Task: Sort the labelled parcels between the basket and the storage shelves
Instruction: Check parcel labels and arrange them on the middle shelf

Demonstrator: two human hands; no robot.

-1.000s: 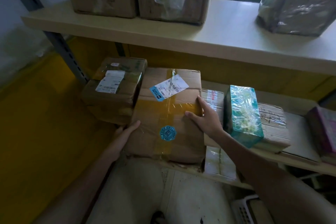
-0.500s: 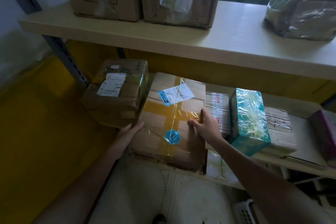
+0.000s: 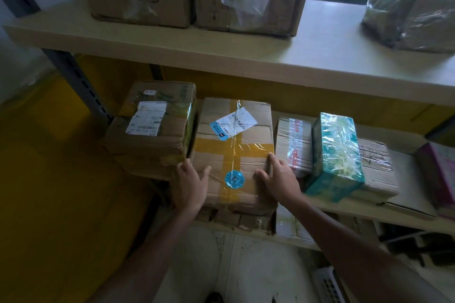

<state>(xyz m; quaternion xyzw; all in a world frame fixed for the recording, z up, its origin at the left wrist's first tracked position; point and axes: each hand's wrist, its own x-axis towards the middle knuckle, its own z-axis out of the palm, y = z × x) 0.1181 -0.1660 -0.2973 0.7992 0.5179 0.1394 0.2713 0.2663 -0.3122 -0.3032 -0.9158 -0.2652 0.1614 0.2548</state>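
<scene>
Taped cardboard parcel (image 3: 234,152) on the lower shelf (image 3: 408,206), wedged between neighbouring boxes, both hands flat, left hand (image 3: 190,186) and right hand (image 3: 277,179) pressing its near corners, neither gripping; looks stiff, moderately heavy, tape slick, best held by side edges.

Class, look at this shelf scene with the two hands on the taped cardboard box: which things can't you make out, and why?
Head view only:
- Print on the white label of the taped cardboard box: too small and glared over by tape.
- Parcel beneath that box: mostly covered by it.
- White basket: cut off by the bottom edge.
- Purple parcel: cut off by the right edge.
</scene>
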